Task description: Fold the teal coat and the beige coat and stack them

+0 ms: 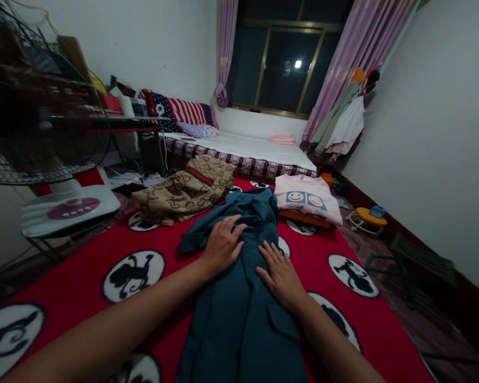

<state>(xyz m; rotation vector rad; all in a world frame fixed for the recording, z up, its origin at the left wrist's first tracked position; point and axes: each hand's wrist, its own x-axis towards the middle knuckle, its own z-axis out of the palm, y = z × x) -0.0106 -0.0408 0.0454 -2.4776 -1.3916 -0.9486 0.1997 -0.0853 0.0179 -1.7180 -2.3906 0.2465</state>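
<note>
A long teal garment [233,330] with a sleeve and a flap pocket lies lengthwise in front of me, its far end bunched and the near end running out of view. My left hand [224,243] rests on its upper left part, palm down with the fingers apart. Along its right edge my right hand [280,274] lies flat, fingers spread, just above the flap pocket. Neither hand grips the cloth. Beyond it on the left is a crumpled tan patterned garment [183,191] with a green and red stripe. A folded pink top [305,197] with smiley prints sits at the far right.
Under the clothes spreads a red blanket [303,255] with monkey prints. An electric fan [72,207] stands close on the left. Behind is a daybed [239,143] with cushions. A dark green folding stool [419,260] and a small yellow stool [370,216] are on the right.
</note>
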